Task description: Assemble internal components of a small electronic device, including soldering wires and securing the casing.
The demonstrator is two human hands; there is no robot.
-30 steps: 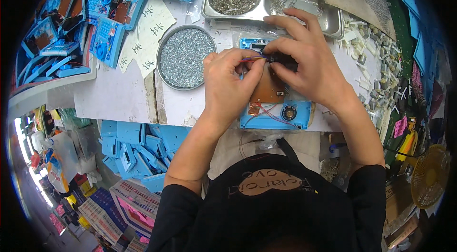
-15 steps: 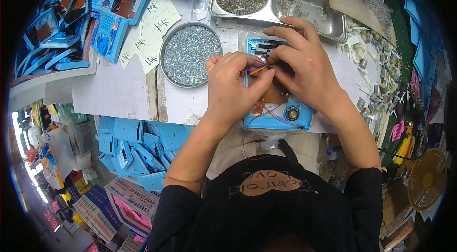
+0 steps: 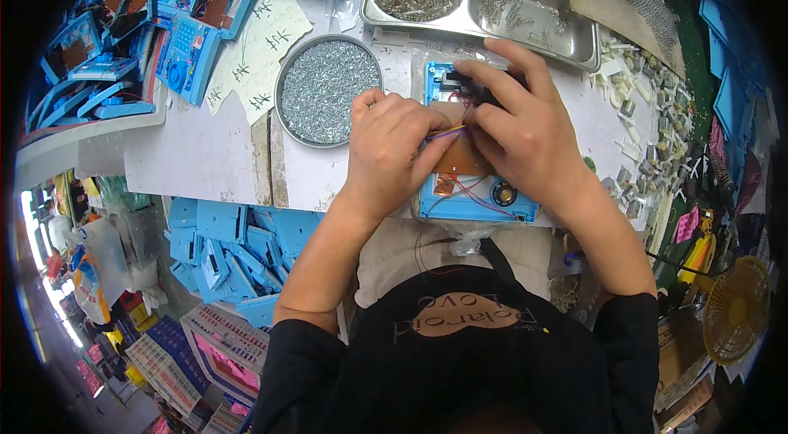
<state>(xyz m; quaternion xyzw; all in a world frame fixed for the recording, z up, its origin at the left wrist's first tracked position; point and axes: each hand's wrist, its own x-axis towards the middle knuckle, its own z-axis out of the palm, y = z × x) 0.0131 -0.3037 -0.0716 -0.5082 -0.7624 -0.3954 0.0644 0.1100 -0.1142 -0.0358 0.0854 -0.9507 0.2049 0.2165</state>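
Observation:
A blue plastic housing (image 3: pixel 476 210) lies on the table in front of me, with a brown circuit board (image 3: pixel 461 162) and a small round speaker (image 3: pixel 503 193) in it. My left hand (image 3: pixel 396 148) pinches several thin coloured wires (image 3: pixel 446 133) over the board. From the other side, the thumb and index finger of my right hand (image 3: pixel 529 124) close on the same wires, while its other fingers arch over the housing's far end. My fingers hide the wire ends. Red wires (image 3: pixel 472 185) run loose near the speaker.
A round tray of small screws (image 3: pixel 328 93) stands left of the housing. Behind is a metal compartment tray (image 3: pixel 484 32) holding springs. Small metal and white parts (image 3: pixel 632 118) lie at right. Blue assembled units (image 3: pixel 185 57) pile up at far left, and blue casings (image 3: pixel 230 249) below the table edge.
Both hands have shifted slightly, the left one a little left and nearer me. The wires between them now lie flatter and lower over the board.

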